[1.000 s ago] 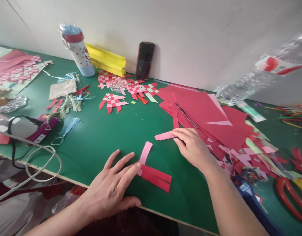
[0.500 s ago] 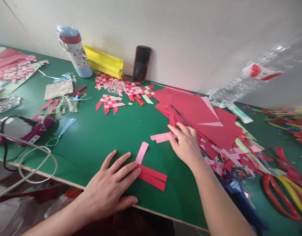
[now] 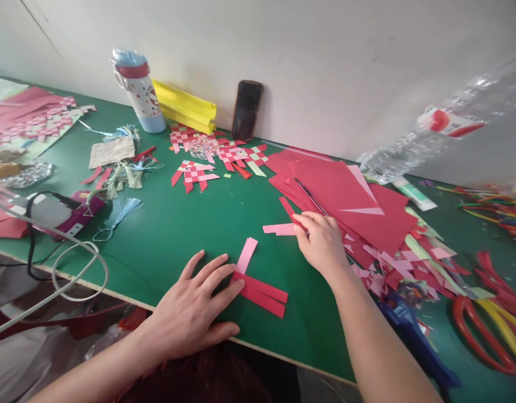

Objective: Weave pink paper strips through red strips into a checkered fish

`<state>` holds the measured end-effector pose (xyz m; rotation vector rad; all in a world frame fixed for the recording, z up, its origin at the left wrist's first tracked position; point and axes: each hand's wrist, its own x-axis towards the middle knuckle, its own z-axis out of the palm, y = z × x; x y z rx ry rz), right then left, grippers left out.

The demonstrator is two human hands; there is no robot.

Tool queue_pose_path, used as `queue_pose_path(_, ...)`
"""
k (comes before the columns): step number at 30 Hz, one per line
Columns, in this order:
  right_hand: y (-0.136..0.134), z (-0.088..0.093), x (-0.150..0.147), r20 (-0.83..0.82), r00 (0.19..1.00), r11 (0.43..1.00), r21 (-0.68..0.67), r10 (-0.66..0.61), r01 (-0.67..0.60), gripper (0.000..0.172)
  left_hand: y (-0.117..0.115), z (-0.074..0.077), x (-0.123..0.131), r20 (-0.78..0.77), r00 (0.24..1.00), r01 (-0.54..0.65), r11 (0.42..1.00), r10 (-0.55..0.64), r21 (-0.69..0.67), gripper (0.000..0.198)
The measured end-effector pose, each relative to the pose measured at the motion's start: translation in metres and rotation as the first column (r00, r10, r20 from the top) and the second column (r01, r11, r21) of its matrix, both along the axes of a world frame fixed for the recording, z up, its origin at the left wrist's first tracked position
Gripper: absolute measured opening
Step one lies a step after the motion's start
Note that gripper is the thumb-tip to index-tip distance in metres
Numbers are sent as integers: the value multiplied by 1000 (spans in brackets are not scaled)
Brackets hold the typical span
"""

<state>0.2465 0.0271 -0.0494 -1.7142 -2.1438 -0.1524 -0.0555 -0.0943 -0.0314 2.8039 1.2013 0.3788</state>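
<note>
My left hand (image 3: pixel 201 305) lies flat with its fingers spread, fingertips resting on the crossing end of a paper piece. That piece has red paper strips (image 3: pixel 262 295) pointing right and a pink strip (image 3: pixel 246 254) pointing up. My right hand (image 3: pixel 320 238) is closed in a pinch on a second pair of crossed paper strips. Out of its fingers stick a red strip (image 3: pixel 286 207) and pink strips (image 3: pixel 278 229); where they cross is hidden under the fingers. Just beyond this hand, a pen (image 3: pixel 308 195) lies on red paper sheets (image 3: pixel 337 182).
Woven paper pieces (image 3: pixel 195 175), a phone (image 3: pixel 247 110), yellow folded paper (image 3: pixel 184 106) and a flask (image 3: pixel 140 92) stand or lie along the wall. Scissors (image 3: pixel 482 336), a blue tool (image 3: pixel 417 338) and a plastic bottle (image 3: pixel 421 137) are at right. Cables (image 3: pixel 79 268) cross the left edge.
My right hand has closed from a loose touch into a pinch on the crossed strips, and the red strip has tilted left. My left hand stays on its piece. The view has shifted slightly.
</note>
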Motion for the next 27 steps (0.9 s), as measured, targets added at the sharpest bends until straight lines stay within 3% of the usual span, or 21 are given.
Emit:
queue_pose_path(10,-2,1,-1,-9,1000,1000,7,28,-28,33,-2,-2,0,20,1000,-13,1000,13,3,55)
queue_pose_path(19,0,5,0,-60,996,997,32,71,-69,18,-2,-1,0,29,999,-19,1000,19,13,55)
queue_pose_path(27,-3,20,1,-197,980,987,161,35,-3,22,-1,0,1,28,999,-19,1000,19,11,53)
